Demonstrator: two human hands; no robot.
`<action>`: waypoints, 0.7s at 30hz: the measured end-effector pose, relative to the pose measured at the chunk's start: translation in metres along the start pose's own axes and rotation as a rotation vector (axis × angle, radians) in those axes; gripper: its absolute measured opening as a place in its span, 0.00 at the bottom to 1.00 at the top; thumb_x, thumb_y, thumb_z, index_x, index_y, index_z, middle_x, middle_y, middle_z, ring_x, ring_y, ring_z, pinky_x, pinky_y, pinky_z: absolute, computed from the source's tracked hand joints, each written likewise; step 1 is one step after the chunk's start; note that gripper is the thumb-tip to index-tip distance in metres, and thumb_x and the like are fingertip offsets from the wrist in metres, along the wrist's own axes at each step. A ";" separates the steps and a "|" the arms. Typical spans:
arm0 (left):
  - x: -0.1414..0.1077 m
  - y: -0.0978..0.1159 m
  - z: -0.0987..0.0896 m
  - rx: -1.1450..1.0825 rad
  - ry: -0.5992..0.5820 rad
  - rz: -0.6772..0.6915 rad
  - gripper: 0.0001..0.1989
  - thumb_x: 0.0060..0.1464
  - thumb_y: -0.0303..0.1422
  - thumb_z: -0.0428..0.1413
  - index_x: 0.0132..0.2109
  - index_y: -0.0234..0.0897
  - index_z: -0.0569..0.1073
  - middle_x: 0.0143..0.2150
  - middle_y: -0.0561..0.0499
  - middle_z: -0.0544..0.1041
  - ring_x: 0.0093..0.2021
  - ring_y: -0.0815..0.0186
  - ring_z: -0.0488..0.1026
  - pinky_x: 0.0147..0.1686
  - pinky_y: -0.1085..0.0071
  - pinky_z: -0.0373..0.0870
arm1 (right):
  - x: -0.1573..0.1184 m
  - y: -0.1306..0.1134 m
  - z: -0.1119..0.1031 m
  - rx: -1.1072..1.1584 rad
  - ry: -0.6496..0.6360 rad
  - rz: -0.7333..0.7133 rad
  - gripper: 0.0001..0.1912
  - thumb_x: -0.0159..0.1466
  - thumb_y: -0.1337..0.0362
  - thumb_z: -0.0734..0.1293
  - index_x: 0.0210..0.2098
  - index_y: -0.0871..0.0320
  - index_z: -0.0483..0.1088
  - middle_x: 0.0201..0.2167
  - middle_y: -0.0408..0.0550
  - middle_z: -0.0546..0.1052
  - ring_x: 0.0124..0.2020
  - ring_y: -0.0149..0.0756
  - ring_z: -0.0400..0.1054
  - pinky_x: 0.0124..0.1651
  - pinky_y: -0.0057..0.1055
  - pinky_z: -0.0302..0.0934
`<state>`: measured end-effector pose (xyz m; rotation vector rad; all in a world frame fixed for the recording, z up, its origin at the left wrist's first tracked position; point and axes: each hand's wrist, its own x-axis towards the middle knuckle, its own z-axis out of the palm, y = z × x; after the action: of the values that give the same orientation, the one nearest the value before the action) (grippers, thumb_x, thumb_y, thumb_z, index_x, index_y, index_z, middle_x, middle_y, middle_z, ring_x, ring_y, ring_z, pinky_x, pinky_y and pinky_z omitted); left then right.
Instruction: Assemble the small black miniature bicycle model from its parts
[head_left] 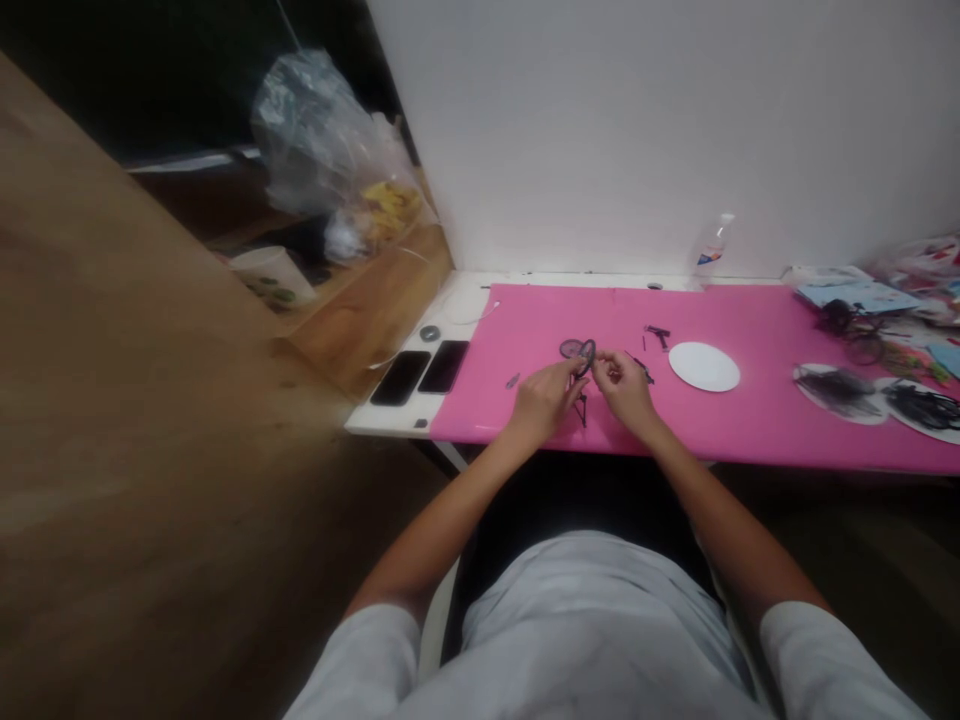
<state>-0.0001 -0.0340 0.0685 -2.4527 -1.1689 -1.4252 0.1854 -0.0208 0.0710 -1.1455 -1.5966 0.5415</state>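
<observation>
Between the thumb and fingers of my left hand (546, 398) is a small dark spoked wheel (587, 358), tilted up above the mat. My right hand (626, 392) is at the wheel's right side, its fingertips pinched together; whatever they hold is too small to make out. A second spoked wheel (571, 348) shows just behind the first. Below my left fingers a thin black forked part (582, 410) is partly hidden. Another black part (643, 370) lies beyond my right hand, and a black angular piece (658, 335) rests farther back.
A pink mat (750, 435) covers most of the white table. A white plate (703, 367) lies on the right, with plates of black parts (840, 390) farther over. Two dark phones (424, 372) lie at the left edge. A clear bottle (712, 245) stands by the wall.
</observation>
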 end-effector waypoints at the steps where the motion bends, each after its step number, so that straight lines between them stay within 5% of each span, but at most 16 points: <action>1: -0.001 0.001 -0.001 -0.035 0.016 -0.029 0.15 0.69 0.38 0.59 0.58 0.38 0.74 0.47 0.44 0.85 0.45 0.60 0.84 0.45 0.66 0.80 | -0.001 0.000 0.000 -0.083 0.036 -0.083 0.18 0.71 0.49 0.65 0.44 0.57 0.76 0.26 0.45 0.73 0.27 0.37 0.68 0.33 0.33 0.63; 7: -0.002 0.007 -0.002 -0.174 0.032 -0.136 0.18 0.66 0.36 0.63 0.59 0.40 0.70 0.45 0.47 0.85 0.43 0.62 0.84 0.43 0.66 0.81 | -0.002 0.007 -0.002 -0.381 0.065 -0.394 0.10 0.73 0.61 0.63 0.46 0.57 0.76 0.32 0.50 0.78 0.36 0.42 0.72 0.42 0.37 0.66; 15: -0.003 0.007 0.001 -0.182 0.038 -0.142 0.18 0.66 0.36 0.63 0.58 0.41 0.70 0.45 0.48 0.85 0.43 0.63 0.84 0.43 0.69 0.80 | -0.002 0.019 0.001 -0.311 0.041 -0.328 0.11 0.73 0.60 0.64 0.47 0.58 0.76 0.29 0.47 0.77 0.30 0.39 0.72 0.36 0.33 0.61; 21: -0.008 0.002 0.011 -0.050 0.048 -0.034 0.15 0.68 0.36 0.61 0.57 0.38 0.71 0.46 0.46 0.85 0.44 0.61 0.84 0.45 0.67 0.80 | -0.001 0.018 0.001 -0.141 -0.076 -0.136 0.14 0.71 0.57 0.64 0.47 0.58 0.75 0.25 0.44 0.75 0.25 0.36 0.68 0.33 0.32 0.60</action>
<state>0.0064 -0.0353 0.0566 -2.4273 -1.1856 -1.5324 0.1919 -0.0139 0.0552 -1.1211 -1.7871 0.3923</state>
